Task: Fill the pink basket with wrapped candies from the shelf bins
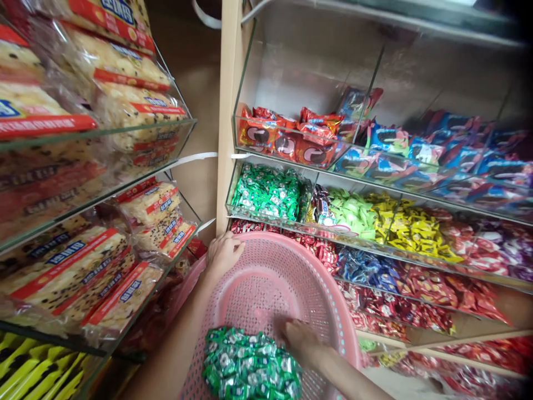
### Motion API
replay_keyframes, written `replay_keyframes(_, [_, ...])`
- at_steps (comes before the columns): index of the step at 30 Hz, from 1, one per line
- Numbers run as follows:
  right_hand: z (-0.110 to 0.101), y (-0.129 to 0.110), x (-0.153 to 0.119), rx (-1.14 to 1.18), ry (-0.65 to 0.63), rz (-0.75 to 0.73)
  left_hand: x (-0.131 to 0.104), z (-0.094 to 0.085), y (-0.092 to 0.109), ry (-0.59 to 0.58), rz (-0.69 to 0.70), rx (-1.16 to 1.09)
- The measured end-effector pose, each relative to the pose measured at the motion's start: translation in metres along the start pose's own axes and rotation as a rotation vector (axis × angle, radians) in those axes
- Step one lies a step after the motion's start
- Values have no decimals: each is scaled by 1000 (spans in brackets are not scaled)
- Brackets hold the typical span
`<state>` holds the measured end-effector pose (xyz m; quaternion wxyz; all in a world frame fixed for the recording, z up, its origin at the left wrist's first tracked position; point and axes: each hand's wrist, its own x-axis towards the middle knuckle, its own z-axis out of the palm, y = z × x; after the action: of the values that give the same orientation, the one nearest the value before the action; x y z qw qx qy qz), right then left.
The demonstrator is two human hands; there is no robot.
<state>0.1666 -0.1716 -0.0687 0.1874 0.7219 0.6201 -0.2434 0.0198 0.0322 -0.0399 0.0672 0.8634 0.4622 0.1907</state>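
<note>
A pink perforated basket (318,278) is tilted in front of me, with a heap of green-wrapped candies (254,364) in its near part. At the basket's far left rim, my left hand (225,253) is closed over the edge. My right hand (297,339) is inside the basket, at the upper right side of the heap; its fingers are smeared by motion. More green candies (268,191) fill a glass-fronted bin beyond the basket.
Glass shelves on the left hold packaged rice cakes (91,266). Red packets (287,139) and blue packets (441,150) lie in the upper right bins, above yellow candies (408,225). A wooden post (227,111) stands between the shelf units.
</note>
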Motion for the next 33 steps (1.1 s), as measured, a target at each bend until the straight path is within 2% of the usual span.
replay_keyframes(4, [-48, 4, -4, 9, 254, -66, 0, 2, -2, 11, 1, -2])
replay_keyframes(11, [-170, 0, 3, 68, 730, -237, 0, 3, -5, 13, 3, -34])
replay_keyframes(14, [-211, -1, 17, 69, 835, -107, 1, 2, -5, 10, -5, -43])
replay_keyframes(16, [-230, -3, 29, 60, 821, 34, 1, 2, -5, 5, -14, -48])
replay_keyframes(19, [-247, -7, 46, 63, 705, 173, 1, 2, -5, 2, -23, -56])
replay_keyframes(24, [-259, -18, 61, 60, 606, 224, 0, 2, -6, 7, -10, -69])
replay_keyframes(27, [-260, -19, 63, 68, 592, 197, 0, 2, -5, 3, -21, -70])
replay_keyframes(33, [-253, -5, 72, 94, 624, 32, 0, 2, -5, 9, -20, -53])
